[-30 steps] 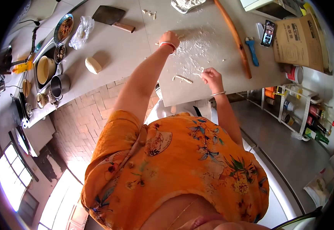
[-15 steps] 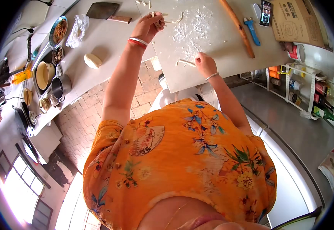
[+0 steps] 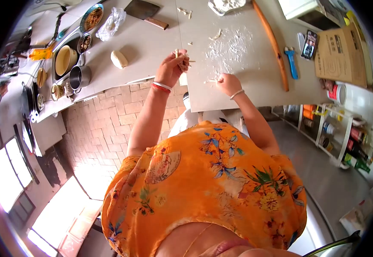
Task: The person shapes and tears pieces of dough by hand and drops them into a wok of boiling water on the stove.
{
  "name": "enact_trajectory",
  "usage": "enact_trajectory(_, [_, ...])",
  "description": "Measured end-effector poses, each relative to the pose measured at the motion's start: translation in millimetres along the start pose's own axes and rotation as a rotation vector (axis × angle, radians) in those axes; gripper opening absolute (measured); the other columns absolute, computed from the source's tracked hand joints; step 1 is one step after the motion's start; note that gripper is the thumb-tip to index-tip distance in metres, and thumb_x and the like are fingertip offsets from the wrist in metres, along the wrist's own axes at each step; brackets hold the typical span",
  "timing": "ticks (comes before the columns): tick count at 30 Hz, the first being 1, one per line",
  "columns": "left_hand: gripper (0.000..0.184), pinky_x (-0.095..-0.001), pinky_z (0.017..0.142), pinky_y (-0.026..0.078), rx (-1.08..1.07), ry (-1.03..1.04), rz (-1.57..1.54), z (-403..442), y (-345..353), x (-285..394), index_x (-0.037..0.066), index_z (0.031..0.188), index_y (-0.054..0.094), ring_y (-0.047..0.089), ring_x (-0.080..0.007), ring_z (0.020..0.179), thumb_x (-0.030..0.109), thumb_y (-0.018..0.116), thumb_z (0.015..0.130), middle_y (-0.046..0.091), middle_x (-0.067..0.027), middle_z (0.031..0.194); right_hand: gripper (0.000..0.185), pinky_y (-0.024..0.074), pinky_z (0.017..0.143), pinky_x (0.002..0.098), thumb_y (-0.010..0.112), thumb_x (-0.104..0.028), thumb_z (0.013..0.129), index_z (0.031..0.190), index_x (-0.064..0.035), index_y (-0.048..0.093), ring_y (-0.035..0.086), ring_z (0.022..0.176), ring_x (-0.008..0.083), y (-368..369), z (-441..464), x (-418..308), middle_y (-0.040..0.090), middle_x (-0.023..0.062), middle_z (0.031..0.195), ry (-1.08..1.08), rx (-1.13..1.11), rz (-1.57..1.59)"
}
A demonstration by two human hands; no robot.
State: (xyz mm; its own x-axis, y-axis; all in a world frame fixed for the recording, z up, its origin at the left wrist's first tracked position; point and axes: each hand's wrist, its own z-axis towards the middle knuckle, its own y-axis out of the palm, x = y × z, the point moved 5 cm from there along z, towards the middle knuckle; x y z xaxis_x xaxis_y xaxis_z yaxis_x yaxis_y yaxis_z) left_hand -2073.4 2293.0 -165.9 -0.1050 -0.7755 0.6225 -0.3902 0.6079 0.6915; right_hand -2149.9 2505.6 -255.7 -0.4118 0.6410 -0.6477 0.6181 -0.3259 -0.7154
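Observation:
My left hand, with a white and a red band at the wrist, is closed around several pale dough strips at the table's near left edge. To its right, my right hand pinches a thin dough strip just above the tabletop. White flour is scattered beyond my right hand. A short dough piece lies at the flour's left side, with smaller bits farther back. A smooth lump of dough rests on the left counter.
A cleaver, a plastic bag and pots are on the left. A tray of flour stands at the back. Rolling pin, blue-handled tool, phone and cardboard box are on the right.
My left hand has come back from the floured area with dough strips in it. The strips near the table's front edge are no longer lying there; my right hand now holds one. The view has shifted.

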Motion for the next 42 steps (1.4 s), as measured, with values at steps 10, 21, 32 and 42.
enact_trajectory(10, [0.019,-0.0235,0.066,0.043,0.180,0.251,-0.116,-99.3,-37.0,49.5,0.005,0.109,0.053,0.051,-0.0104,0.074,0.006,0.051,0.090,0.056,-0.0029,0.088,0.008,0.0403,0.057,0.0243,0.062,-0.013,0.084,0.084,-0.0057,0.059,0.050,0.060,0.0098,-81.0,14.0,-29.8,0.056,0.0017,0.069,0.111,-0.048,1.603])
enact_trajectory(21, [0.019,-0.0250,0.063,0.043,0.261,0.377,0.004,-250.0,-131.5,163.4,0.002,0.104,0.058,0.054,-0.0113,0.073,0.004,0.058,0.085,0.059,-0.0024,0.084,0.006,0.0423,0.058,0.0216,0.064,-0.011,0.083,0.086,-0.0060,0.062,0.053,0.063,0.0066,46.0,29.3,-356.4,0.060,0.0001,0.074,-0.081,-0.506,1.393])
enact_trajectory(32, [0.018,-0.0203,0.059,0.041,0.539,0.647,0.392,-339.8,-189.8,232.8,0.006,0.093,0.061,0.050,-0.0053,0.068,0.012,0.071,0.079,0.058,0.0036,0.080,0.009,0.0410,0.057,0.0197,0.064,-0.014,0.085,0.085,-0.0046,0.063,0.052,0.061,0.0058,178.4,30.3,-527.1,0.062,0.0005,0.072,-0.285,-0.818,1.219])
enact_trajectory(42, [0.011,-0.0219,0.058,0.042,0.627,0.769,0.348,-388.1,-194.5,266.6,0.004,0.088,0.063,0.052,-0.0074,0.063,0.015,0.063,0.086,0.058,0.0006,0.071,0.009,0.0408,0.057,0.0198,0.065,-0.012,0.084,0.085,-0.0034,0.065,0.051,0.061,0.0062,176.2,25.0,-584.8,0.061,0.0009,0.070,-0.530,-0.811,1.118])
